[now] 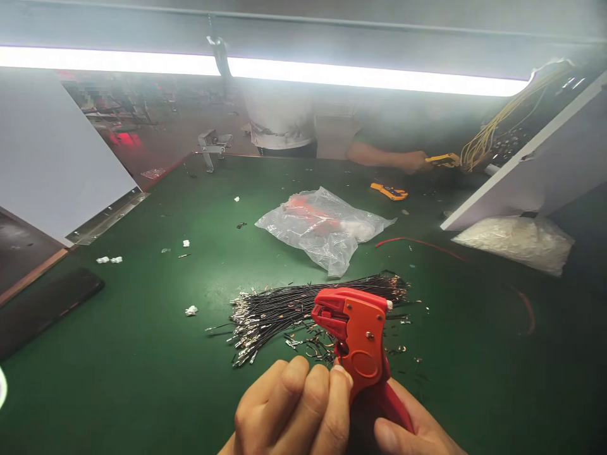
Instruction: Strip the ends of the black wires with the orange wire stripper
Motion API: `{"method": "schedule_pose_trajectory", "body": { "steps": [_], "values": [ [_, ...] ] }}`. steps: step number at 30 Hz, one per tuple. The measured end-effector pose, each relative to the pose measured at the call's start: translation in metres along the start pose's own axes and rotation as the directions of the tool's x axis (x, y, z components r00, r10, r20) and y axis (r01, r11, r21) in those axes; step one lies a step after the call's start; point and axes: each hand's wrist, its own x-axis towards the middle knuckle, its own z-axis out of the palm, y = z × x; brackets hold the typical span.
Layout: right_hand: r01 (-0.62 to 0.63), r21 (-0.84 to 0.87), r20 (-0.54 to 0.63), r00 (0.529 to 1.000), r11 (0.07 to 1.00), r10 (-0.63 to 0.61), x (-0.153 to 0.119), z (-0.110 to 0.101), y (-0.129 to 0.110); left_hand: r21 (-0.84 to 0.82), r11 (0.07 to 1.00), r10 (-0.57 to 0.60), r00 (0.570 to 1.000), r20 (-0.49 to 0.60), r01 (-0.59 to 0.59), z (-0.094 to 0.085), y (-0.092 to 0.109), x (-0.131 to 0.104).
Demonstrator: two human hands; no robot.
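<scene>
My right hand (417,426) is closed round the grip of a red and orange wire stripper (365,341), whose jaws point up and left. Close against its left side, my left hand (294,407) has its fingers curled together; what they pinch, if anything, is hidden. Just behind the tool lies a bundle of short black wires (279,306) with metal terminals at their left ends and bare copper showing at the right. Small wire scraps (317,346) are scattered under and around the jaws.
A clear plastic bag (327,221) with red contents lies mid-table, a red wire (417,240) to its right. Farther back is a yellow crimping tool (389,191). Another person's hand (412,162) holds a second one. A full bag (516,243) sits right; a dark flat object (47,306) left.
</scene>
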Motion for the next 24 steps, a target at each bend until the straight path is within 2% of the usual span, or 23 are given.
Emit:
{"method": "schedule_pose_trajectory", "body": {
  "steps": [4, 8, 15, 20, 24],
  "values": [
    [-0.003, 0.063, 0.006, 1.0, 0.998, 0.003, 0.002, 0.001, 0.004, -0.011, 0.999, -0.049, 0.999, -0.004, 0.049, -0.002, -0.001, 0.0],
    [-0.064, 0.094, 0.004, 0.998, 0.994, 0.063, 0.002, 0.0, 0.007, -0.026, 0.996, -0.08, 0.997, 0.005, 0.08, -0.005, 0.0, -0.001],
    [-0.052, 0.054, -0.004, 0.999, 0.997, 0.053, -0.002, -0.007, 0.012, -0.05, 0.997, -0.062, 0.998, 0.007, 0.063, 0.004, 0.004, -0.008],
    [-0.041, 0.045, -0.003, 0.999, 0.998, 0.041, -0.004, -0.005, 0.011, -0.07, 0.996, -0.06, 0.998, 0.018, 0.061, 0.004, 0.006, -0.008],
    [-0.061, 0.048, 0.005, 0.998, 0.997, 0.061, -0.003, -0.003, 0.012, -0.077, 0.997, -0.031, 0.999, -0.028, 0.028, 0.005, 0.006, -0.005]
  ]
}}
